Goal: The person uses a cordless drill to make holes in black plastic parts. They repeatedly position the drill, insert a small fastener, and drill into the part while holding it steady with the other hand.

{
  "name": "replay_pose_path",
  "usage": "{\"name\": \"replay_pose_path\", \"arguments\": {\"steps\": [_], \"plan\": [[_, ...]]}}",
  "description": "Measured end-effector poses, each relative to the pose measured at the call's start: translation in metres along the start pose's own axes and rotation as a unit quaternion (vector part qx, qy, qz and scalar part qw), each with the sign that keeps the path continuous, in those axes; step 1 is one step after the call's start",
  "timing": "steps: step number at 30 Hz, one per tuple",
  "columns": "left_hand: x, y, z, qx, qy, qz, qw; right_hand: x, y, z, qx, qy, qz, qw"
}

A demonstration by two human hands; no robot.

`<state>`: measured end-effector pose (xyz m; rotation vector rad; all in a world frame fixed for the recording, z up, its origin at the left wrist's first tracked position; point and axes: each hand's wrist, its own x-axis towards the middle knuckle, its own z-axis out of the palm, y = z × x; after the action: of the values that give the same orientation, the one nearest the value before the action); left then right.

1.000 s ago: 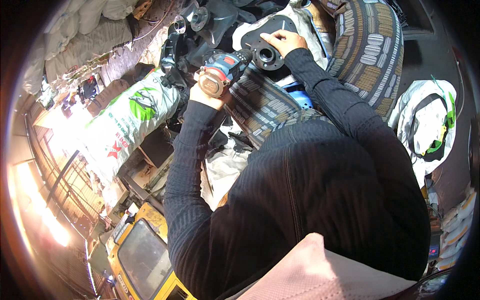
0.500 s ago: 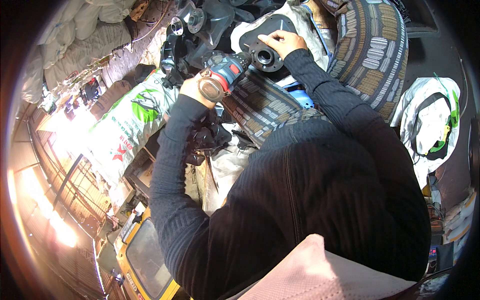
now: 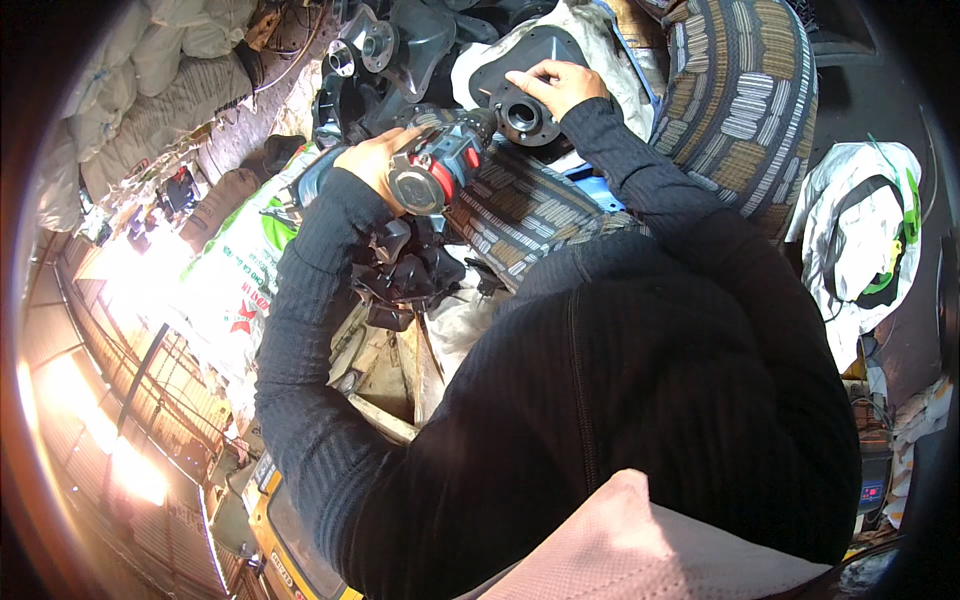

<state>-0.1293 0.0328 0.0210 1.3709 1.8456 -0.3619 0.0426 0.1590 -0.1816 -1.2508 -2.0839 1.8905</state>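
In my left hand (image 3: 372,162) is a cordless drill (image 3: 440,168), blue-grey and red, with the fingers wrapped round its grip. Its battery end (image 3: 305,182) juts out to the left, past my wrist. The chuck points up and right, close to the left edge of a black flanged part (image 3: 524,116) with a round raised hub and holes in its rim. My right hand (image 3: 565,88) is closed at the far edge of this part, fingertips pressed to it. Whether a screw is between those fingers is too small to tell. A wide black plate (image 3: 535,48) lies behind the hub.
Several black hubbed parts (image 3: 410,60) are heaped at the far left. Patterned cloth (image 3: 740,110) covers my legs. A white and green sack (image 3: 225,280) stands on the left, another open white sack (image 3: 860,235) on the right. Dark pieces (image 3: 410,275) lie below the drill.
My left hand and the drill have shifted left and slightly back from the hub, with the drill turned so its battery end shows. The left elbow swings outward. My right hand stays at the part.
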Motion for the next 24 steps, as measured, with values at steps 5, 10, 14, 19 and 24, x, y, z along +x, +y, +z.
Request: {"name": "replay_pose_path", "arguments": {"steps": [5, 10, 14, 19, 24], "plan": [[-0.006, -0.004, 0.008, -0.035, 0.017, -0.012, 0.999, 0.001, 0.002, 0.001, -0.010, -0.014, 0.008, 1.000], [-0.003, 0.002, -0.002, 0.021, 0.016, 0.020, 0.999, 0.002, 0.003, 0.002, 0.006, 0.008, -0.014, 1.000], [-0.001, 0.001, -0.006, 0.049, -0.030, 0.006, 0.998, 0.001, 0.002, 0.001, 0.003, 0.002, -0.008, 1.000], [-0.004, 0.003, -0.009, 0.041, 0.032, 0.085, 0.995, 0.001, 0.000, -0.002, -0.014, -0.005, -0.006, 1.000], [-0.015, 0.023, 0.000, -0.115, 0.069, -0.005, 0.991, 0.002, 0.002, 0.001, 0.008, 0.008, -0.024, 1.000]]}}
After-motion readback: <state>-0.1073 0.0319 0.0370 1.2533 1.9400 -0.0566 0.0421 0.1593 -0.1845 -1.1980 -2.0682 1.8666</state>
